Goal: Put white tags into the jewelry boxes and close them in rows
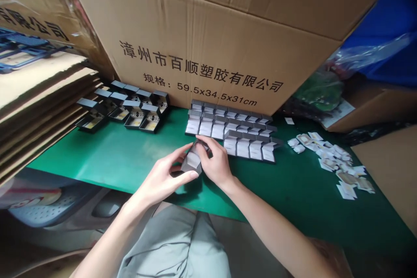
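Between both hands, just above the green table's front part, is a small dark hinged box (193, 160) with a white lining, its lid raised. My left hand (167, 176) grips it from the left, thumb along the near edge. From the right, my right hand (213, 158) wraps the far end, with its thumb pressed on the white inside. Just beyond stand rows of similar open boxes with white linings (249, 145). Farther left is a group of open dark boxes (151, 121) whose insides look beige with dark marks.
A large cardboard carton (202, 39) walls off the back. Small white padded pieces (339, 160) lie scattered on the right of the green table (107, 160). Stacked cardboard sheets (42, 108) border the left side. A blue bin (387, 30) and plastic bags are at the back right.
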